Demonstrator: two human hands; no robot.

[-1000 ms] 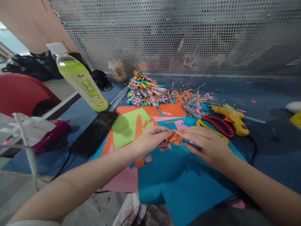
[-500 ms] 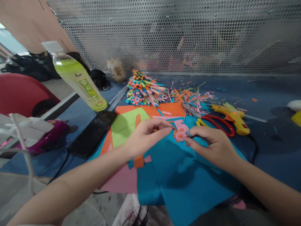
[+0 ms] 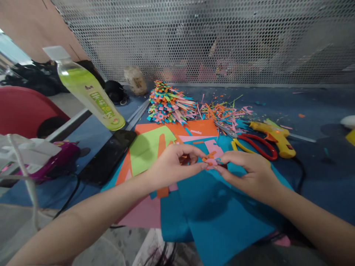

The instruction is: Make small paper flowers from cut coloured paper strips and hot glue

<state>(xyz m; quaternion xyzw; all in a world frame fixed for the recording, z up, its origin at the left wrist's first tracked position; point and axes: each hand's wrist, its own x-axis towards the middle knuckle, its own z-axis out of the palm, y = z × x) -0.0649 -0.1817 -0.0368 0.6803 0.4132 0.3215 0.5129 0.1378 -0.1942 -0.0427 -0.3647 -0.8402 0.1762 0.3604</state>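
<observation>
A small pink and orange paper flower (image 3: 211, 162) is pinched between my two hands, over blue paper sheets (image 3: 222, 229). My left hand (image 3: 181, 160) grips its left edge between thumb and fingertips. On the opposite edge, the thumb and forefinger of my right hand (image 3: 244, 168) are closed. Just behind the flower lies a notched pink paper strip (image 3: 214, 147). Orange strips (image 3: 162, 191) and a light green sheet (image 3: 145, 149) lie to the left of my left hand.
A cone of coloured paper strips (image 3: 166, 105) stands behind, beside paper scraps (image 3: 222, 112). Scissors with red handles (image 3: 260, 146) and a yellow glue gun (image 3: 277, 138) lie right. A bottle (image 3: 91, 90), a black phone (image 3: 109, 157) and a purple tissue holder (image 3: 57, 162) are left.
My left hand has moved right and closed on the flower's left edge. The flower now appears tilted flatter between both hands.
</observation>
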